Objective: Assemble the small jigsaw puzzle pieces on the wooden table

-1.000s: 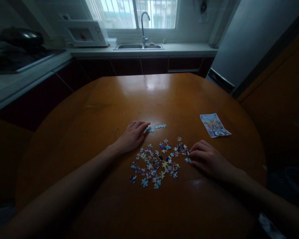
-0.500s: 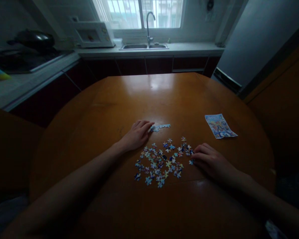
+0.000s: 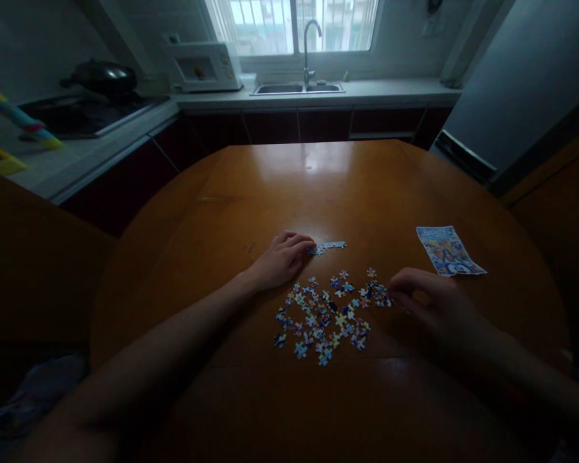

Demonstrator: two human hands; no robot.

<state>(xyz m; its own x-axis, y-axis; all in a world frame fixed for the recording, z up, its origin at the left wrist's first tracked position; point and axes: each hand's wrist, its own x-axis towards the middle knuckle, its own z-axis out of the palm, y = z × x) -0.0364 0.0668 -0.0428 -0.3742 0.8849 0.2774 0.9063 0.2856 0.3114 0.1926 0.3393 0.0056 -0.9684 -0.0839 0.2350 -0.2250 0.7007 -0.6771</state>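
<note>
My left hand (image 3: 285, 258) lies on the table with its fingers closed together. Its fingertips press on the left end of a short strip of joined puzzle pieces (image 3: 332, 245), pale blue along the top. Loose jigsaw pieces (image 3: 340, 319) of many colours are scattered in a patch nearer to me. At the right edge of that patch, my right hand (image 3: 427, 302) is raised slightly, thumb and forefinger curled into a pinch. The puzzle piece in that pinch is mostly hidden by the fingers.
A creased picture sheet (image 3: 450, 251) rests on the wooden table (image 3: 309, 193), right of the pieces. Beyond the table are a sink (image 3: 277, 89), a microwave (image 3: 205, 66) and a wok (image 3: 101, 78). A fridge (image 3: 516, 83) stands at the right.
The view has swung left, so everything sits further right. My right hand has lifted and turned, and the piece by its fingertips no longer lies on the table. My left hand stays on the strip.
</note>
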